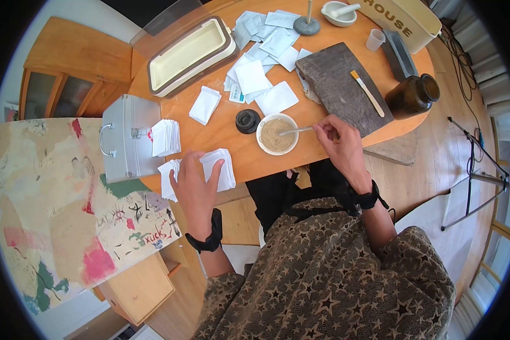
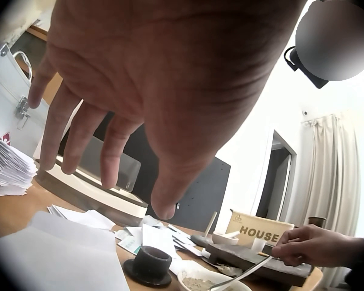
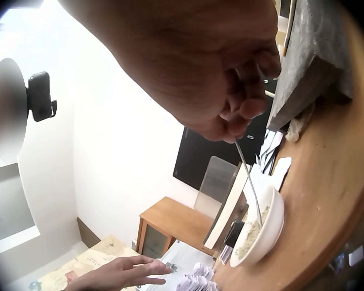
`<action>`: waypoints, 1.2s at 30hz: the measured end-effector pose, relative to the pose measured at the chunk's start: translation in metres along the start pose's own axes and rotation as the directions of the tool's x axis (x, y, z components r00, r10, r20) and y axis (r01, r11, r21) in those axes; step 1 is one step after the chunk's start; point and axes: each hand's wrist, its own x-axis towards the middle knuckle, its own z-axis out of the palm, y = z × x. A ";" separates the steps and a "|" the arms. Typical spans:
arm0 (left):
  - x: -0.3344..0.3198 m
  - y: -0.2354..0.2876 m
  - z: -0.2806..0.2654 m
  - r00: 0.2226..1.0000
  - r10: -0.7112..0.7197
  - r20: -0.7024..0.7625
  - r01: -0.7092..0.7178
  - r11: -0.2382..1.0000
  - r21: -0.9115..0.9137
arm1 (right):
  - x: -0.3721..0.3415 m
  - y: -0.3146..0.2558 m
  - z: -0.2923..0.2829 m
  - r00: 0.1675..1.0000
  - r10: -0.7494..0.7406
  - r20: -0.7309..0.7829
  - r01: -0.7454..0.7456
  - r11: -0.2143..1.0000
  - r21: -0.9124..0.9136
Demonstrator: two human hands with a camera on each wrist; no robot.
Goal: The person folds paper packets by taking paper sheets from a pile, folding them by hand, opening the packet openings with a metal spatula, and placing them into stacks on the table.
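1. Pinches the spoon (image 1: 299, 130) in the right hand (image 1: 345, 148), between thumb and fingertips, near the upper end of the handle.
2. Dips with the lower end into the pale brown powder (image 1: 271, 134) inside the white bowl (image 1: 277, 153), near the table's (image 1: 209, 136) front edge.
3. In the head view, runs nearly crosswise along the spoon's long axis, dropping slightly leftward; points left with the dipped end, right with the held end.
4. In the left wrist view, slants from upper right to lower left; in the right wrist view, leans steeply, handle up and tip down.
5. Spreads the fingers of the left hand (image 1: 196, 190) well apart, over and between two paper stacks, one to the right (image 1: 225, 173), one to the left (image 1: 167, 178). Cannot tell whether touching any paper.
6. Near the bowl, crowds closest with the black ring (image 1: 247, 120), just beside the rim at upper left.
7. Beyond the right hand, rises as a dark slab (image 1: 334, 73), partly overlapped in the head view; bears a brush (image 1: 368, 94). Past that, continues with a brown jar (image 1: 405, 99).
8. Behind the bowl, spreads out in loose packets (image 1: 277, 42), overlapping, with a long tub (image 1: 192, 59) to their left.
9. Left of the stacks, ends at a silver case (image 1: 131, 136).
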 end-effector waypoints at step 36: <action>0.162 -0.045 0.075 0.956 0.002 0.294 -0.036 0.993 0.111 | -0.006 -0.002 -0.016 0.999 -0.034 -0.039 0.035 0.999 0.030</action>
